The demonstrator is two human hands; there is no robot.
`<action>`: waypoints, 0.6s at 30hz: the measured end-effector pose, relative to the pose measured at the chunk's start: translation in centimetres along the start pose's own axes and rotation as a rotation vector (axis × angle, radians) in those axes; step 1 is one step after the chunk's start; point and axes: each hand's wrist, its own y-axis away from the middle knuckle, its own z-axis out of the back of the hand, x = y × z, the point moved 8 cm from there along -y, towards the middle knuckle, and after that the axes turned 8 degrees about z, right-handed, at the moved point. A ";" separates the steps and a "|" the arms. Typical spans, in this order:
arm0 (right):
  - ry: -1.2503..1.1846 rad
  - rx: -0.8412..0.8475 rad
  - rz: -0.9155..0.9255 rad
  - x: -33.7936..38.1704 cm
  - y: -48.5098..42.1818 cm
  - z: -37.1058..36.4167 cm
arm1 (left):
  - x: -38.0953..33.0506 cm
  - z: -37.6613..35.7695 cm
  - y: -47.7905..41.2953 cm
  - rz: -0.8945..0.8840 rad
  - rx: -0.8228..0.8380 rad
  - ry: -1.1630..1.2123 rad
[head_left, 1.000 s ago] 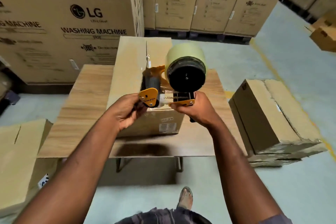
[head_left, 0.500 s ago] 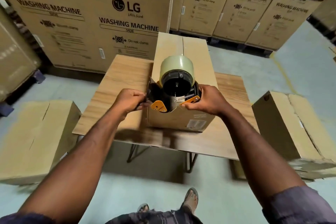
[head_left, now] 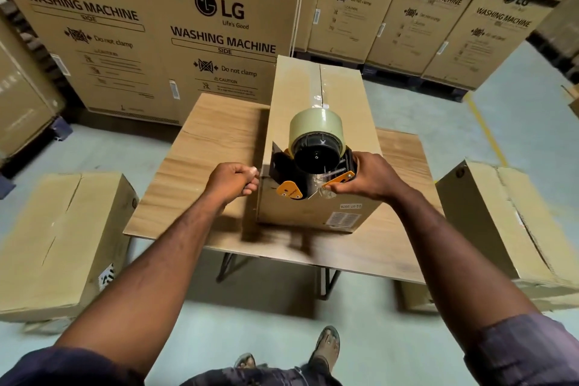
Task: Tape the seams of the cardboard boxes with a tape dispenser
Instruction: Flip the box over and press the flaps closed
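Tape dispenser, black and orange with a pale tape roll, sits at the near end of the cardboard box, over its top edge. Right hand grips the dispenser's right side, fingers curled round the frame by the orange plate. Left hand, just left of the dispenser at the box's near left corner, has its fingers curled; whether they hold anything cannot be told. Beyond the grip, clear tape lies along the box's centre seam. The box stands on a wooden table. One floor box lies well left of the hands, another well right. Washing machine cartons stand behind.
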 end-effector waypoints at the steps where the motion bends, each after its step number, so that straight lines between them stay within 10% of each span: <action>1: 0.012 0.006 0.009 0.1 -0.1 -0.1 | 0.6 -0.4 -0.2 0.005 -0.001 0.006; 11: 0.046 0.029 0.038 -0.1 -0.4 -0.5 | 9.4 -3.2 -0.8 0.414 0.055 0.148; 18: -0.048 0.064 0.004 -1.1 -0.7 -0.8 | 6.0 -2.3 -2.7 0.191 -0.026 0.174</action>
